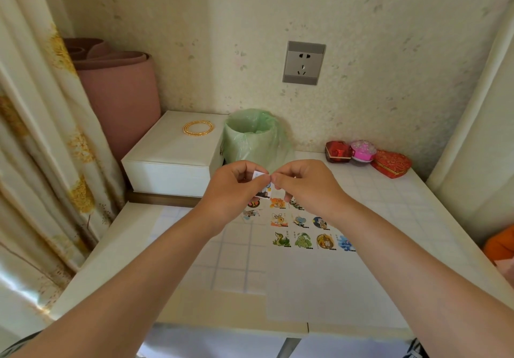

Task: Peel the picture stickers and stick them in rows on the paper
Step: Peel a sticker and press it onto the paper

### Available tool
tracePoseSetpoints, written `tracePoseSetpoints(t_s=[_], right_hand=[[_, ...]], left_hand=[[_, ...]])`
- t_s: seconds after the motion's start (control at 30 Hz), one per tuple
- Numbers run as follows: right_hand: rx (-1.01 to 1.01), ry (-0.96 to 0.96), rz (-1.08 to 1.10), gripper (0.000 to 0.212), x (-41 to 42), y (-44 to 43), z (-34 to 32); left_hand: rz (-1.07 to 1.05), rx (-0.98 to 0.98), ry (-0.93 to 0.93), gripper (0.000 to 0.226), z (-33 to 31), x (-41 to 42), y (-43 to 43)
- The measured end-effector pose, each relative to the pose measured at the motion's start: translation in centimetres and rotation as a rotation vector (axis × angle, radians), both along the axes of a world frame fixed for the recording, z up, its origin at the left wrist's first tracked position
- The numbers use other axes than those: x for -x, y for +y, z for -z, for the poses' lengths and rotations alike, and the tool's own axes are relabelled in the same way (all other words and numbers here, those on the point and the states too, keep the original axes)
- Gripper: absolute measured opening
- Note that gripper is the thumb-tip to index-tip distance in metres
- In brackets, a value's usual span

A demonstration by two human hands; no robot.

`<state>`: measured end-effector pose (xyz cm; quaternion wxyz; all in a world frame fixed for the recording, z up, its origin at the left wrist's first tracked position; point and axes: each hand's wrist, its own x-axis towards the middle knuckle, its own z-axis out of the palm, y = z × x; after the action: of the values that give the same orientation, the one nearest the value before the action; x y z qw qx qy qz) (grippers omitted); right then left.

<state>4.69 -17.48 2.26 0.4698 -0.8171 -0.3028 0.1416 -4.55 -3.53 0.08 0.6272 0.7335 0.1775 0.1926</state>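
Reaching forward with both bare arms over the table [417, 204]. Bare room on the paper [333, 282] toward its near edge and left of the sticker rows [303, 229]. Pinching one sticker [263, 191] with left hand [233, 188] and right hand [306, 185], fingers curled on it, above paper's far end, knuckles up.

- Soft, warm daylight glows through the cream floral curtain [41, 163] on the left.
- Shadows are faint across the white tiled tabletop [389, 204].
- Edges bow with wide-angle distortion; fine detail is slightly soft.
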Motion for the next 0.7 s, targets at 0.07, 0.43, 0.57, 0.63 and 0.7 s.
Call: tracePoseSetpoints(t_s=[0.07, 0.43, 0.57, 0.63, 0.7], right_hand=[[-0.002, -0.028, 0.003, 0.013, 0.07, 0.1, 0.2], [-0.044, 0.157, -0.023, 0.016, 0.05, -0.26, -0.36], [-0.045, 0.124, -0.035, 0.015, -0.18, -0.14, -0.11], [-0.038, 0.088, -0.039, 0.015, -0.19, -0.17, -0.11], [-0.023, 0.009, -0.048, 0.013, -0.19, -0.16, -0.06]], left_hand=[[-0.015, 0.0, 0.013, 0.003, 0.07, 0.07, -0.06], [0.011, 0.009, 0.037, 0.004, -0.35, 0.17, 0.59], [0.024, 0.01, 0.038, 0.004, -0.55, 0.24, 0.61], [0.031, 0.014, 0.038, 0.004, -0.61, 0.27, 0.6], [0.036, 0.002, 0.04, 0.004, -0.67, 0.32, 0.58]])
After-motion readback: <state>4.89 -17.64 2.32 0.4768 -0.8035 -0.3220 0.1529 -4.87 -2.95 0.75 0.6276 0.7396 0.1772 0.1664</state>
